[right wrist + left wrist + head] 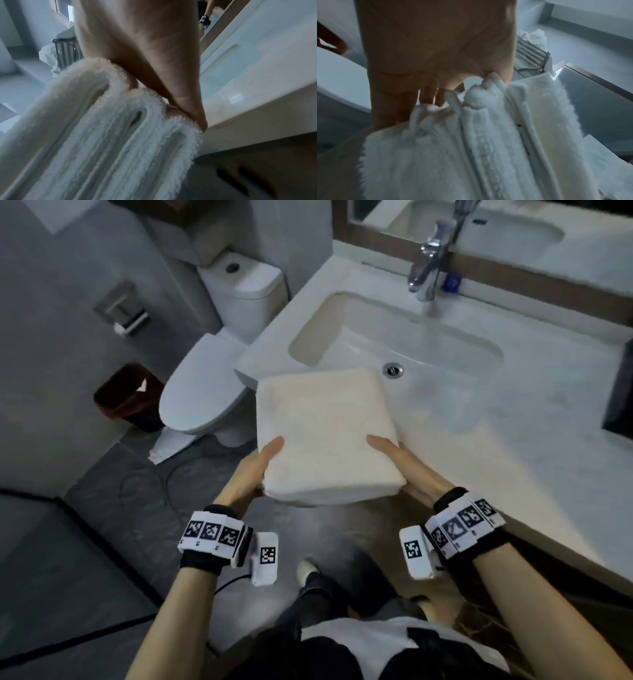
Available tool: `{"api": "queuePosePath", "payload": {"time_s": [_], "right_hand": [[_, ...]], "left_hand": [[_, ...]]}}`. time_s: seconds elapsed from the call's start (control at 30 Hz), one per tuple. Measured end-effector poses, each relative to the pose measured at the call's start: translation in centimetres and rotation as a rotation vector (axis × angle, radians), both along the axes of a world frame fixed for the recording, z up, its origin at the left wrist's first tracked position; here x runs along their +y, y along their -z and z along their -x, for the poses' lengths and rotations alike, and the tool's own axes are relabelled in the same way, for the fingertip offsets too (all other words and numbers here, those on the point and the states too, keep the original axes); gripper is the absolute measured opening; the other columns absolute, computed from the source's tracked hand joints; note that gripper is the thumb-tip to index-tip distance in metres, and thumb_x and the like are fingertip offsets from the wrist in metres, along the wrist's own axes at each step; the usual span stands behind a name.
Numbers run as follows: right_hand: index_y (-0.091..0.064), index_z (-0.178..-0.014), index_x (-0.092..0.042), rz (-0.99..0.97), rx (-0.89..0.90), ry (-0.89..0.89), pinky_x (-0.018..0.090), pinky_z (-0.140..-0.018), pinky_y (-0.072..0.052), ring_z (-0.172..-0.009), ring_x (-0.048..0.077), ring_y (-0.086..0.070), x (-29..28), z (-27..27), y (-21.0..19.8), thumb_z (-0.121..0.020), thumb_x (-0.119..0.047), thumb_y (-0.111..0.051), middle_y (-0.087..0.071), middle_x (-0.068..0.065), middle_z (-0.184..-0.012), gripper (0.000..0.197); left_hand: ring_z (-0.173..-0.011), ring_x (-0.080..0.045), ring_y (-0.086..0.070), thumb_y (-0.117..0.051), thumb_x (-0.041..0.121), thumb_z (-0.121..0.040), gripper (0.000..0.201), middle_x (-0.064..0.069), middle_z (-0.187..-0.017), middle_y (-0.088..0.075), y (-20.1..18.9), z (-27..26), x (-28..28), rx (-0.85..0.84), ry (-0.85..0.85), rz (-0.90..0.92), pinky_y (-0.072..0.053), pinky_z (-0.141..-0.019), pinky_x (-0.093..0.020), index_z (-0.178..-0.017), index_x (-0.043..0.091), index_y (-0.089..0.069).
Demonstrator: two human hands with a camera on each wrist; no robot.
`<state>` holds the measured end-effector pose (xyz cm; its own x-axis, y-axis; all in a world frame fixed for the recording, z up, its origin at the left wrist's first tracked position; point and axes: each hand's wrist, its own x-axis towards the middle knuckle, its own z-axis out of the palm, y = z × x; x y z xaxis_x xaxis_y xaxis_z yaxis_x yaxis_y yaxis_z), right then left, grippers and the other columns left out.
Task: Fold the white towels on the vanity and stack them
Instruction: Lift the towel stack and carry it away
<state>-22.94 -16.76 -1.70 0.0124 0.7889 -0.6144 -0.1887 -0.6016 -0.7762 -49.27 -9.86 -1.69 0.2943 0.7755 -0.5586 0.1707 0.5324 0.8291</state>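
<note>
A stack of folded white towels [325, 433] hangs in the air over the front left corner of the vanity [513, 422], partly above the sink. My left hand [253, 470] grips its near left edge, thumb on top and fingers underneath. On the near right edge my right hand [407, 467] holds it the same way. In the left wrist view, the left hand [428, 47] clamps the towels' layered hems [471, 148]. From the right wrist, the right hand [145, 47] presses against the rounded folds [102, 135]. Three folded layers show there.
The sink basin [394, 337] and chrome faucet [428, 265] lie behind the stack. A toilet [202, 392] and a dark bin [130, 395] stand to the left, with a white cloth [171, 443] on the floor. A dark object [620, 395] sits at the vanity's right edge.
</note>
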Motion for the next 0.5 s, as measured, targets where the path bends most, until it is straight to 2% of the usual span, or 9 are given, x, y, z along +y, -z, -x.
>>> {"api": "queuePosePath", "payload": {"time_s": [0.07, 0.13, 0.2, 0.23, 0.33, 0.43, 0.5], "right_hand": [[-0.037, -0.14, -0.015, -0.032, 0.011, -0.029, 0.043, -0.104, -0.045, -0.114, 0.022, -0.061, 3.6, 3.8, -0.2, -0.05, -0.066, -0.076, -0.062, 0.003, -0.127, 0.11], [-0.044, -0.136, -0.014, -0.062, 0.002, -0.072, 0.038, -0.097, -0.049, -0.109, 0.02, -0.064, 7.5, 7.5, -0.8, -0.054, -0.061, -0.073, -0.066, 0.003, -0.122, 0.1], [-0.049, -0.133, -0.013, -0.086, -0.009, -0.128, 0.033, -0.09, -0.051, -0.106, 0.019, -0.065, 11.0, 10.7, -1.6, -0.064, -0.054, -0.067, -0.067, 0.004, -0.12, 0.082], [-0.051, -0.131, -0.012, -0.093, -0.014, -0.155, 0.032, -0.09, -0.051, -0.106, 0.02, -0.065, 12.7, 12.2, -1.8, -0.072, -0.05, -0.064, -0.067, 0.006, -0.12, 0.072], [-0.055, -0.125, -0.013, -0.108, -0.04, -0.222, 0.035, -0.096, -0.049, -0.106, 0.02, -0.065, 17.6, 15.6, -2.3, -0.085, -0.042, -0.058, -0.068, 0.005, -0.119, 0.05], [-0.059, -0.117, -0.018, -0.127, -0.049, -0.28, 0.032, -0.093, -0.05, -0.104, 0.017, -0.066, 22.7, 18.1, -2.5, -0.084, -0.046, -0.059, -0.069, 0.002, -0.117, 0.043], [-0.06, -0.116, -0.019, -0.132, -0.042, -0.311, 0.03, -0.088, -0.053, -0.101, 0.014, -0.068, 26.5, 19.6, -2.6, -0.079, -0.05, -0.062, -0.071, 0.0, -0.114, 0.049]], "left_hand": [[-0.109, -0.009, -0.065, -0.068, 0.065, -0.066, 0.061, 0.01, -0.12, -0.067, -0.5, 3.9, 2.2, -0.019, -0.074, -0.047, -0.053, -0.086, -0.031, -0.119, 0.035, -0.059], [-0.117, -0.012, -0.061, -0.071, 0.06, -0.069, 0.075, 0.008, -0.133, -0.059, -0.9, 7.6, 4.6, -0.044, -0.15, -0.103, -0.05, -0.095, -0.038, -0.134, 0.033, -0.047], [-0.121, -0.015, -0.058, -0.073, 0.057, -0.068, 0.089, 0.007, -0.14, -0.053, -1.1, 10.8, 6.9, -0.06, -0.224, -0.135, -0.049, -0.099, -0.043, -0.143, 0.032, -0.033], [-0.12, -0.014, -0.058, -0.074, 0.057, -0.067, 0.092, 0.007, -0.141, -0.051, -1.1, 12.2, 8.0, -0.062, -0.259, -0.143, -0.049, -0.099, -0.044, -0.144, 0.033, -0.03], [-0.118, -0.011, -0.06, -0.075, 0.06, -0.064, 0.098, 0.01, -0.143, -0.049, -1.0, 15.7, 11.3, -0.046, -0.335, -0.142, -0.049, -0.099, -0.043, -0.145, 0.037, -0.025], [-0.121, -0.016, -0.057, -0.073, 0.059, -0.067, 0.098, 0.004, -0.144, -0.048, -1.0, 18.4, 15.0, -0.033, -0.401, -0.133, -0.045, -0.104, -0.044, -0.146, 0.035, -0.023], [-0.115, -0.012, -0.061, -0.07, 0.056, -0.073, 0.084, 0.005, -0.136, -0.056, -1.3, 19.8, 17.9, -0.007, -0.43, -0.164, -0.049, -0.099, -0.036, -0.143, 0.028, -0.034]]}}
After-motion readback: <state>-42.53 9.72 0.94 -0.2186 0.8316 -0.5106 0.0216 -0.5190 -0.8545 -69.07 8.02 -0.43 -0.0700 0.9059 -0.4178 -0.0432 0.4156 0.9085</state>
